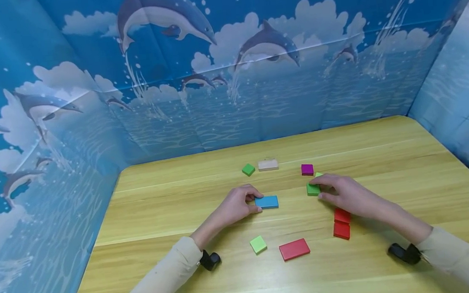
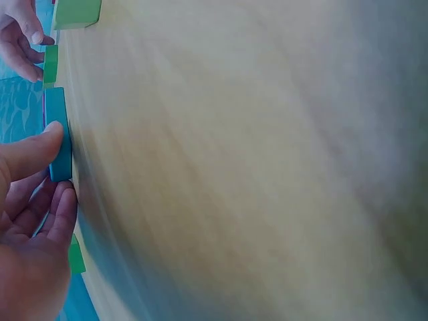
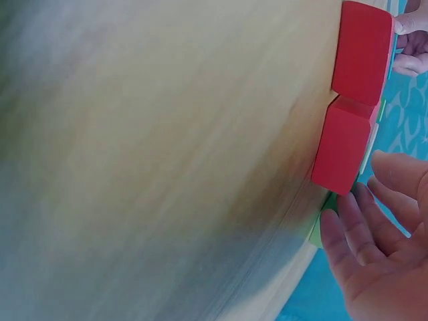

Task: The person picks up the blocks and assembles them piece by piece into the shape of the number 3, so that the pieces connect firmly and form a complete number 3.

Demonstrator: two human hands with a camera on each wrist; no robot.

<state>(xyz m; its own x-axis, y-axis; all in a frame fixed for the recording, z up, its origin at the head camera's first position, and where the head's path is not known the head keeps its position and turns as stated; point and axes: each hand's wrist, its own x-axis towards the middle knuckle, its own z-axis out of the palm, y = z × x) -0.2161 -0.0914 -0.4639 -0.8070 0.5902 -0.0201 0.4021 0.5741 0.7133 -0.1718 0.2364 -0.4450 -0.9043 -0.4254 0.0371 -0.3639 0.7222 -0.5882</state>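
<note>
- At the left, dolphin cloth [image 1: 49, 135] next to the wooden table [image 1: 114, 259].
- In from the near left: left hand [image 1: 233, 205], back up, with a bent thumb and fingers. In a small, tight pinch at its left end, the blue block [image 1: 267, 202], flat in the middle of the scene. Perhaps held by just one end to keep it straight and leave the rest free.
- Far past the left hand: diamond-turned green block [image 1: 248, 169], with a pale block [image 1: 268, 165] just to its right, apart.
- On the near side: lime block [image 1: 258, 245], a bit crooked, then a big red block [image 1: 294, 249] to its right. Maybe spread loose so as to be easy to pick up.
- Farther right, on the far side: purple block [image 1: 307, 170].
- Just nearer than purple: square green block [image 1: 312, 190], with a small light-green piece [image 1: 319, 174] behind, partly hidden.
- Nearer still: two red blocks [image 1: 342, 230], end to end and touching.
- In from the near right: right hand [image 1: 352, 196], back up, over the far red one. Probably in a narrow pinch on the square green block, likely to steady it; hard to tell how firmly, with the tips partly hidden.
</note>
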